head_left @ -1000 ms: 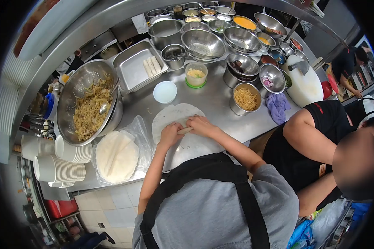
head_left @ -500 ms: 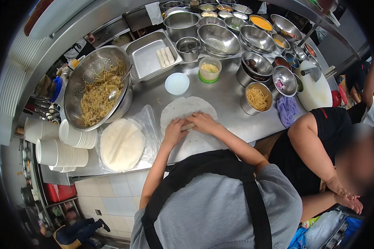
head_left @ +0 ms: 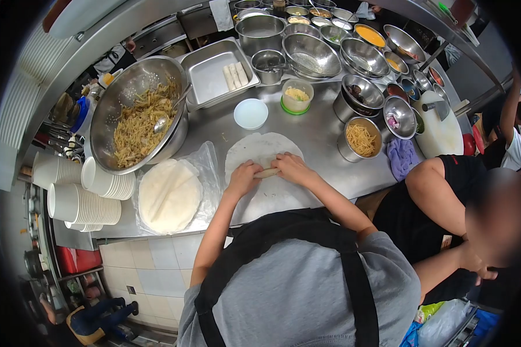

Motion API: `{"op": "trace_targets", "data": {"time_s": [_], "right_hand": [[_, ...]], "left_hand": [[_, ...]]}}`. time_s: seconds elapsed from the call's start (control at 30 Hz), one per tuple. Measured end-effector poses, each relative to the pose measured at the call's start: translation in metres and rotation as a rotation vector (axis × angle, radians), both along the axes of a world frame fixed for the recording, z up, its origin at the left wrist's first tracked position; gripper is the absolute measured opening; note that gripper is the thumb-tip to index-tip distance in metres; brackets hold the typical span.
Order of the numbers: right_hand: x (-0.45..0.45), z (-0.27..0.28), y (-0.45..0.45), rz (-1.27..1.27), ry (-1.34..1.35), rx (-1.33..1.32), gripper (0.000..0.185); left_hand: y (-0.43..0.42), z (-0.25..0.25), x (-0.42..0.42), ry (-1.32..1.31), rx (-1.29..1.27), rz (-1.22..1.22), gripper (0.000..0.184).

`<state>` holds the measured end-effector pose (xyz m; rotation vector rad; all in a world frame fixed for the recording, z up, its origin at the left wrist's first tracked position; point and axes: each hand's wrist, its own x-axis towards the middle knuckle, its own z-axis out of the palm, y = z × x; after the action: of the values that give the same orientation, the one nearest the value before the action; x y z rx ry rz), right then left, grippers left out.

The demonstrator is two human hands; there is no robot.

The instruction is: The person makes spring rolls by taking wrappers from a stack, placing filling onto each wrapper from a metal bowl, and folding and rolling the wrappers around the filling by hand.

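On the steel counter in front of me lies a round, thin spring roll wrapper (head_left: 263, 148). Its near part is wrapped into a narrow spring roll (head_left: 266, 173). The fingers of my left hand (head_left: 246, 177) are curled over the left end of this roll. My right hand (head_left: 293, 168) grips the right end, and the roll's middle shows between them. To the left, a stack of wrappers (head_left: 169, 199) rests on clear plastic. A colander (head_left: 102, 101) of cooked shredded filling (head_left: 142, 130) with a spoon in it stands beyond the stack.
A steel tray (head_left: 205, 75) holds finished rolls (head_left: 235, 76). Nearer are a white bowl (head_left: 250, 114) and a green-rimmed tub (head_left: 297, 96). A pot of yellow strips (head_left: 362, 139) and a purple cloth (head_left: 402, 156) lie right. Stacked paper bowls (head_left: 87, 203) stand left. A co-worker (head_left: 428, 208) is close on my right.
My right hand has slid rightward, away from my left, so more of the roll shows between them. The co-worker on the right has moved their arms and hands.
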<state>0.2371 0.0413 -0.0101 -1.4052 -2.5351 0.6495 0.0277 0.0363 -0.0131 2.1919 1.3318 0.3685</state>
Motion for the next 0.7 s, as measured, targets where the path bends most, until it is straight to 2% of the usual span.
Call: {"op": "trace_targets", "data": {"time_s": [0.1, 0.2, 0.3, 0.4, 0.5, 0.7], "right_hand": [[0.006, 0.010, 0.002, 0.075, -0.043, 0.036, 0.022], [0.006, 0.001, 0.003, 0.036, -0.016, 0.055, 0.022], [0.008, 0.005, 0.009, 0.049, 0.027, -0.013, 0.023], [0.013, 0.022, 0.021, 0.015, 0.071, -0.206, 0.020], [0.019, 0.011, 0.031, 0.028, 0.173, -0.272, 0.018], [0.021, -0.001, 0.046, 0.057, 0.236, -0.214, 0.013]], "left_hand": [[0.003, 0.003, -0.002, 0.000, -0.060, -0.019, 0.028], [0.005, 0.002, -0.002, -0.012, -0.059, -0.024, 0.027], [0.010, 0.005, -0.005, 0.009, -0.086, -0.062, 0.030], [0.020, 0.003, -0.010, -0.072, -0.206, -0.047, 0.027], [0.032, 0.002, -0.015, -0.146, -0.302, -0.048, 0.021], [0.043, -0.010, -0.020, -0.258, -0.353, -0.028, 0.016]]}}
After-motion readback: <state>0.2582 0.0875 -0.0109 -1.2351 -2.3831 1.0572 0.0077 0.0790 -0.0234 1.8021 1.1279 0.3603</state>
